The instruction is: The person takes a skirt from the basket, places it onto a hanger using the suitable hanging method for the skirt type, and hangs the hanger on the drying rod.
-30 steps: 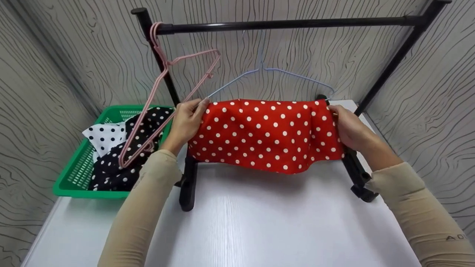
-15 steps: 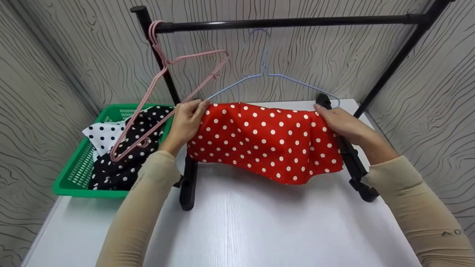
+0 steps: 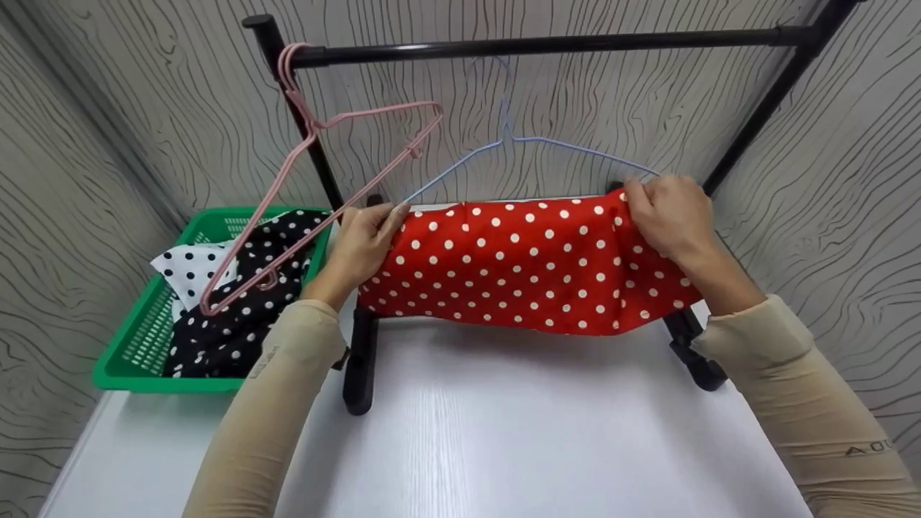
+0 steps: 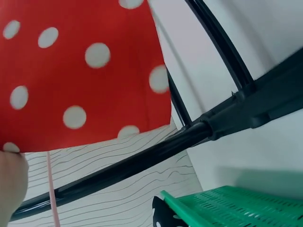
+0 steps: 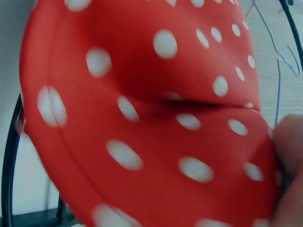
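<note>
Pale walls point(image 3: 575, 93) with dark wavy grain surround a glossy white table point(image 3: 547, 432).

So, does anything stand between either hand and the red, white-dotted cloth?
Nothing visible: the left hand and right hand grip the cloth at its upper ends. The pale-blue wire hanger reaches both hands; its course beyond them is hidden.

Left forearm point(image 3: 277, 403), sleeved in beige, slants far and rightward to a bare wrist point(image 3: 329, 286); the left hand point(image 3: 362, 241) pinches, its thumb pointing far and right. Right forearm point(image 3: 795, 392), likewise sleeved, slants far and leftward; the right hand point(image 3: 674, 216) grips with fingers curled, knuckles uppermost. The hands stand well apart.
</note>
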### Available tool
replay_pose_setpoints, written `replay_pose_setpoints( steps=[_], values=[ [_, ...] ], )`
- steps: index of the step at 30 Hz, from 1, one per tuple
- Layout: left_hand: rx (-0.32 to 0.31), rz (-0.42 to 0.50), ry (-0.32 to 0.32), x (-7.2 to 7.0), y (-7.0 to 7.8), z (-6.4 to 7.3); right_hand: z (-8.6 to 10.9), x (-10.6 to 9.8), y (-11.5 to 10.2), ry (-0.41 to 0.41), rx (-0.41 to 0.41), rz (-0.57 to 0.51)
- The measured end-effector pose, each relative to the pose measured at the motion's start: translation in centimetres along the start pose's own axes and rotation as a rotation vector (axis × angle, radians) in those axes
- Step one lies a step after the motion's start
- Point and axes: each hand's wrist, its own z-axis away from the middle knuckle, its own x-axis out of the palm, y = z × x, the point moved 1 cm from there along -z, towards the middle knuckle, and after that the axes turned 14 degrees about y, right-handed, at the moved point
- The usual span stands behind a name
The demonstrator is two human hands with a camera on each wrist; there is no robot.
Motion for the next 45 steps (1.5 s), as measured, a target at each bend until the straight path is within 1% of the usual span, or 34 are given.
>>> replay_pose_setpoints(
  steps=[2, 4, 6, 8, 9, 11, 12, 14, 17, 19, 21, 23, 25, 27, 29, 31, 32, 34, 36, 40, 42, 45],
  values=[
    [0.013, -0.022, -0.022, -0.1, -0.1, 0.3, 0.1, 0.4, 0.1, 0.065, -0.017, -0.128],
    [0.023, -0.045, -0.05, -0.3, -0.2, 0.9, 0.6, 0.8, 0.1, 0.096, -0.015, -0.257],
    [0.007, -0.06, -0.064, -0.5, -0.3, 1.7, 1.4, 1.0, 0.3, 0.128, 0.026, -0.367],
    [-0.02, -0.065, -0.044, -0.8, -0.4, 2.4, 2.2, 0.8, 0.5, 0.16, 0.088, -0.455],
    [-0.035, -0.059, -0.024, -1.0, -0.4, 2.7, 2.6, 0.7, 0.8, 0.169, 0.125, -0.495],
    [-0.053, -0.029, 0.035, -1.5, -0.5, 2.8, 3.1, 0.4, 1.4, 0.154, 0.199, -0.564],
    [-0.052, -0.011, 0.065, -1.7, -0.6, 2.7, 3.2, 0.3, 1.7, 0.123, 0.234, -0.596],
    [-0.039, 0.028, 0.099, -2.2, -0.6, 2.4, 3.4, 0.0, 2.5, 0.028, 0.295, -0.632],
    [-0.028, 0.078, 0.104, -2.5, -0.6, 1.8, 3.4, -0.3, 3.7, -0.114, 0.34, -0.635],
    [-0.036, 0.095, 0.086, -2.6, -0.6, 1.5, 3.3, -0.4, 4.1, -0.162, 0.338, -0.623],
    [-0.044, 0.104, 0.064, -2.6, -0.5, 1.2, 3.0, -0.3, 4.2, -0.149, 0.319, -0.639],
    [-0.042, 0.107, 0.041, -2.5, -0.4, 1.0, 2.6, -0.3, 3.9, -0.105, 0.312, -0.678],
    [-0.032, 0.11, 0.025, -2.4, -0.2, 0.9, 2.2, -0.3, 3.5, -0.069, 0.31, -0.665],
    [-0.023, 0.119, 0.029, -2.3, -0.3, 0.8, 1.8, -0.4, 3.2, -0.078, 0.33, -0.611],
    [-0.024, 0.136, 0.04, -2.3, -0.4, 0.9, 1.6, -0.3, 3.3, -0.141, 0.338, -0.514],
    [-0.027, 0.149, 0.054, -2.4, -0.6, 0.9, 1.6, -0.1, 3.6, -0.216, 0.324, -0.404],
    [-0.029, 0.156, 0.055, -2.4, -0.7, 1.0, 1.7, 0.0, 3.6, -0.244, 0.312, -0.367],
    [-0.02, 0.161, 0.055, -2.5, -0.8, 1.0, 2.0, 0.4, 3.7, -0.273, 0.273, -0.319],
    [-0.016, 0.163, 0.056, -2.5, -0.9, 1.1, 2.1, 0.7, 3.5, -0.274, 0.257, -0.301],
    [-0.013, 0.18, 0.063, -2.6, -0.9, 1.1, 2.0, 1.0, 2.6, -0.239, 0.242, -0.345],
    [-0.015, 0.19, 0.061, -2.7, -0.9, 1.2, 1.8, 1.1, 2.2, -0.197, 0.213, -0.364],
    [0.005, 0.191, 0.045, -2.7, -0.8, 1.2, 1.4, 1.2, 1.7, -0.094, 0.159, -0.372]
  ],
)
